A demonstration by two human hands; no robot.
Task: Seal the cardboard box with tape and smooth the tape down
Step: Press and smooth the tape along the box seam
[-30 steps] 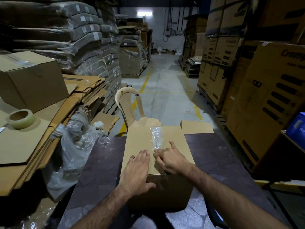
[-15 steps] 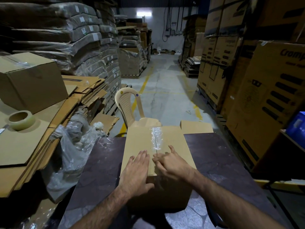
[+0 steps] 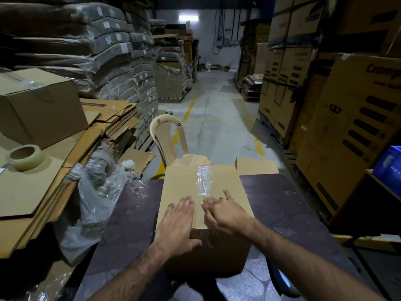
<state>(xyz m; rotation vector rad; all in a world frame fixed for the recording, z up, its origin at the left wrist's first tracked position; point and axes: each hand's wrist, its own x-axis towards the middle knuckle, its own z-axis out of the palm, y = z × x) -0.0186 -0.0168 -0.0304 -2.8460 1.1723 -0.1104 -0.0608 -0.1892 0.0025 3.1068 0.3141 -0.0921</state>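
Note:
A closed brown cardboard box (image 3: 223,185) stands on the dark table (image 3: 282,203) in front of me. A strip of clear tape (image 3: 203,180) runs along its top seam, wrinkled at the far end. My left hand (image 3: 176,222) lies flat on the box top, left of the seam, with the thumb hooked over the near edge. My right hand (image 3: 221,210) rests on the seam at the near end of the tape, fingers bent and pressing down, thumb stretched out. A roll of clear tape (image 3: 26,157) lies on flattened cardboard at the far left.
A beige plastic chair (image 3: 167,140) stands just beyond the box. Crumpled plastic wrap (image 3: 95,192) hangs off the table's left side. A sealed box (image 3: 41,109) sits on flat cardboard stacks at the left. Tall cartons (image 3: 351,131) line the right, with an aisle between.
My right hand has slid slightly along the taped seam, fingers still pressing on it. My left hand has stayed flat on the box top.

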